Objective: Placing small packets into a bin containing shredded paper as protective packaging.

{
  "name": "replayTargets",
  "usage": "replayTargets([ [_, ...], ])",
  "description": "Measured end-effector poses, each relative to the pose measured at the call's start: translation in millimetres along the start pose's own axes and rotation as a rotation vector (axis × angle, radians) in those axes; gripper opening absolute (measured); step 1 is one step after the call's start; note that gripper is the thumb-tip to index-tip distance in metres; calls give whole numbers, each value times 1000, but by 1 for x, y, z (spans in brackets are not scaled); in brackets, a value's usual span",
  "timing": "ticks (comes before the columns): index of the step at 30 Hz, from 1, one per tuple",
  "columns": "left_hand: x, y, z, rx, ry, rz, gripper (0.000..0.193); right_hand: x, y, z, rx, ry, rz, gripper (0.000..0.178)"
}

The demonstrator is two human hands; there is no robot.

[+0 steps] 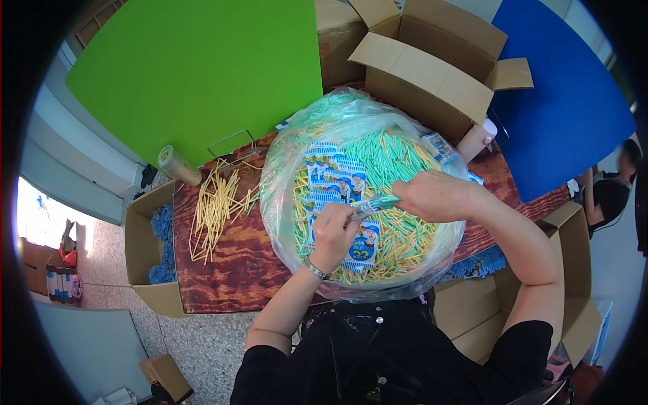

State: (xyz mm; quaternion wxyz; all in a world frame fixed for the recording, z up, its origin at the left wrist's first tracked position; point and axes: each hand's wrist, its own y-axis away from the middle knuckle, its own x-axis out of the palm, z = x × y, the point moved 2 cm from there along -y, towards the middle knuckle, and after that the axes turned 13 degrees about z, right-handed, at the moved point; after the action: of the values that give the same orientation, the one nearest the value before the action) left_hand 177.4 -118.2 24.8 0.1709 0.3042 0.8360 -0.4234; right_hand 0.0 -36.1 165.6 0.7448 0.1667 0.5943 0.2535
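Note:
A large clear plastic bag point(283, 260) lies opened out in front of me, full of thin green and yellow sticks point(382, 156). Several flat blue-and-white packets point(364, 241) lie on top of the sticks. My left hand point(332, 233) is closed on one small packet point(365, 208), held slanting above the pile. At that packet's upper right end, my right hand point(432, 196) pinches a few green sticks point(385, 201). Their tips meet the packet's end; whether they reach inside is hard to see. The fingertips of my right hand are partly hidden.
Loose yellow sticks point(214, 209) lie on the reddish wooden table point(229, 287) at left, near a tape roll point(177, 165). An open cardboard box point(432, 74) stands behind the bag. Cardboard boxes flank the table, one point(152, 290) left, another point(574, 270) right. A person point(607, 196) sits far right.

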Motion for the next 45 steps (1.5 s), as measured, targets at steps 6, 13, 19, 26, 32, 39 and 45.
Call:
replayTargets([
  [6,1,-1,-4,-41,52,48,22,-13,-7,14,-118,205,-124,28],
  [13,4,16,15,-292,418,137,23,-6,-12,11,-241,49,-403,34],
  [19,-15,37,21,-340,587,197,27,55,-58,16,-410,-234,-630,31],
  [26,-49,79,38,-534,116,299,23,122,-121,40,-191,-483,-648,28],
  [32,-43,88,71,-629,-4,176,19,131,-104,7,-6,-242,-666,36],
  [39,-33,91,75,-570,18,252,21,163,-97,-3,166,-218,-460,53],
  [45,-28,94,76,-584,-20,260,22,158,-96,15,136,-154,-514,59],
])
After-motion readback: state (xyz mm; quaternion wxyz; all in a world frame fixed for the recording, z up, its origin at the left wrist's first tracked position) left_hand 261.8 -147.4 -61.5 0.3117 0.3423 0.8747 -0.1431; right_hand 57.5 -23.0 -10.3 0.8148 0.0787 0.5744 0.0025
